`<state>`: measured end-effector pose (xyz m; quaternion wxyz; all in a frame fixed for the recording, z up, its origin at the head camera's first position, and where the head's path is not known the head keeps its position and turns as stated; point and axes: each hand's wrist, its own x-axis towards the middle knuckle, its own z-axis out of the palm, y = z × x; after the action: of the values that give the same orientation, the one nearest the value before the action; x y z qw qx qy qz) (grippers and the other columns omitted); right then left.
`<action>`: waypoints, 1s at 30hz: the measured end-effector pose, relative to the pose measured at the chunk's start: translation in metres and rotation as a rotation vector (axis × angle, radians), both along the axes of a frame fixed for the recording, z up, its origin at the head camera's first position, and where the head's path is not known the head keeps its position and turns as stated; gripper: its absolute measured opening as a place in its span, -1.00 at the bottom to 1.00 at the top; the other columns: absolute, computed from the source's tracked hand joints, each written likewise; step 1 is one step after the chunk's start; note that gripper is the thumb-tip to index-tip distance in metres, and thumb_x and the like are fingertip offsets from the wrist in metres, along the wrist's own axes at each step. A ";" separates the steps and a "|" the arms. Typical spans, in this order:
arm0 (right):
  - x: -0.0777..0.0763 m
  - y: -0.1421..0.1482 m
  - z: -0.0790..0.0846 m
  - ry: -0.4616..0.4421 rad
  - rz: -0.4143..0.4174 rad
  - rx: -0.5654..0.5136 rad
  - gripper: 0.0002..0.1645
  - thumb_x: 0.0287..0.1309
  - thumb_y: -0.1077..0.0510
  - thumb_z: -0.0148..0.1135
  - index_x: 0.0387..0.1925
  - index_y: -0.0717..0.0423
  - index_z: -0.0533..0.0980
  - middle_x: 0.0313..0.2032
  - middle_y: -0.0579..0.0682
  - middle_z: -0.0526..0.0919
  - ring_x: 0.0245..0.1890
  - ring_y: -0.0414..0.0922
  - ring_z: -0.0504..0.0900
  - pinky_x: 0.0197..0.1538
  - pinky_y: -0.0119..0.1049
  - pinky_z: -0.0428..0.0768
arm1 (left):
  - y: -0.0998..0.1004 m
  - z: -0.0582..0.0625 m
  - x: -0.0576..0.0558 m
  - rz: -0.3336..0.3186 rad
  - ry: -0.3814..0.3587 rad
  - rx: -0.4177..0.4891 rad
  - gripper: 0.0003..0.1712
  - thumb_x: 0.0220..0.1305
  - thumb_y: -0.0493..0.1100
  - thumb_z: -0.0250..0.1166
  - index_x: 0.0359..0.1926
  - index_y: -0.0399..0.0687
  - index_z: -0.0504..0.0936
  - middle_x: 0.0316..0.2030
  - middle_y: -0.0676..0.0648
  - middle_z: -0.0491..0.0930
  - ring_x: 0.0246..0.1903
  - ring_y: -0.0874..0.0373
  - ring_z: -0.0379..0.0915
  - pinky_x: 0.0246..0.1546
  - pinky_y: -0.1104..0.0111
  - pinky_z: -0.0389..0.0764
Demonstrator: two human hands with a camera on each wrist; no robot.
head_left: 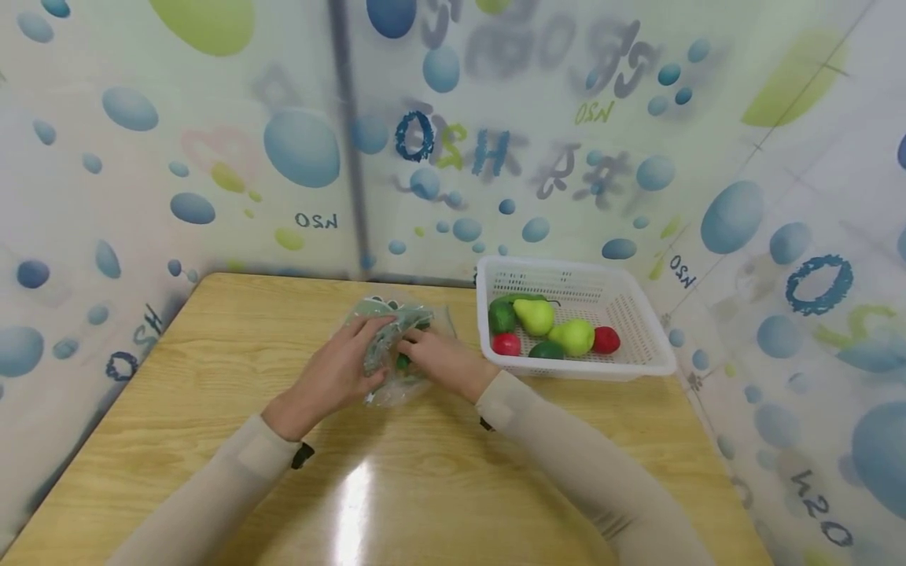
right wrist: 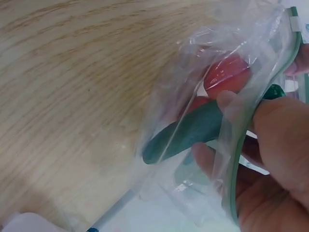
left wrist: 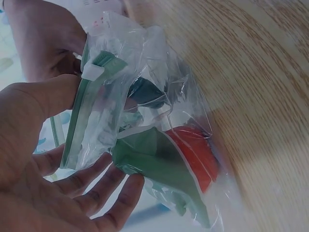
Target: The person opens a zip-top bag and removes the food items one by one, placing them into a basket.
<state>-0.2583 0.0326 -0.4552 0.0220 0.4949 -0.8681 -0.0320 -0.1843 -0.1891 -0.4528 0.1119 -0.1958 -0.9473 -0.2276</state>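
Note:
A clear zip bag (head_left: 392,393) with a green zip strip (right wrist: 236,169) and a printed green pattern lies on the table between both hands. My left hand (head_left: 329,373) holds the bag's mouth, the thumb at the strip near the white slider (left wrist: 92,72) and the other fingers spread against its outside. Through the opening reaches my right hand (head_left: 446,362), its thumb and a finger gripping a dark green cucumber (right wrist: 186,130) inside. Beside the cucumber, red round pieces (right wrist: 227,75) show through the plastic; their kind is blurred by the film.
To the right stands a white plastic basket (head_left: 647,354) with pears (head_left: 573,336), red round produce (head_left: 506,343) and green vegetables (head_left: 502,317). Wooden tabletop (head_left: 212,369) surrounds the bag. A patterned curtain (head_left: 297,79) rises behind the table.

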 end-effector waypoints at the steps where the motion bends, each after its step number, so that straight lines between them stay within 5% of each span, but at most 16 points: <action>1: 0.000 0.001 0.001 -0.002 0.002 -0.012 -0.47 0.69 0.16 0.37 0.56 0.03 0.61 0.53 0.09 0.67 0.41 0.01 0.80 0.51 -0.14 0.75 | 0.000 0.000 0.000 -0.001 0.002 0.000 0.05 0.32 -0.24 0.70 0.74 -0.10 0.42 0.45 -0.37 0.62 0.26 -0.34 0.71 0.02 -0.23 0.86; 11: 0.005 0.008 0.002 0.044 0.004 -0.040 -0.57 0.70 0.20 0.37 0.46 0.07 0.67 0.40 0.06 0.79 0.30 -0.02 0.86 0.38 -0.21 0.82 | 0.001 -0.001 0.000 0.002 0.037 -0.011 -0.02 0.35 -0.22 0.69 0.71 -0.10 0.47 0.37 -0.36 0.68 0.12 -0.32 0.74 -0.13 -0.22 0.82; 18: 0.006 0.011 0.005 0.004 0.033 -0.192 -0.56 0.62 0.16 0.49 0.39 0.17 0.67 0.25 0.09 0.84 0.25 0.03 0.85 0.38 -0.17 0.82 | 0.003 -0.001 -0.001 0.030 0.027 0.026 -0.08 0.41 -0.29 0.65 0.69 -0.15 0.47 0.34 -0.39 0.68 -0.08 -0.24 0.76 -0.16 -0.11 0.84; 25: 0.006 0.015 0.010 -0.110 -0.014 -0.270 -0.60 0.63 0.25 0.45 0.35 0.24 0.60 0.16 0.14 0.85 0.24 0.06 0.87 0.36 -0.12 0.84 | 0.004 -0.004 -0.004 0.062 0.037 0.059 -0.11 0.41 -0.37 0.62 0.67 -0.13 0.49 0.36 -0.40 0.68 0.09 -0.35 0.81 -0.01 -0.19 0.89; 30: 0.005 0.018 0.011 -0.112 -0.012 -0.309 -0.56 0.62 0.25 0.45 0.39 0.23 0.59 0.16 0.16 0.84 0.23 0.08 0.86 0.34 -0.09 0.85 | 0.004 -0.003 -0.006 0.065 0.031 0.072 -0.09 0.40 -0.43 0.60 0.68 -0.14 0.46 0.33 -0.43 0.69 0.10 -0.38 0.81 0.02 -0.21 0.88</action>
<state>-0.2533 0.0502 -0.4444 0.0491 0.4816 -0.8654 0.1295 -0.1900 -0.1852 -0.4561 0.1407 -0.1641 -0.9426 -0.2546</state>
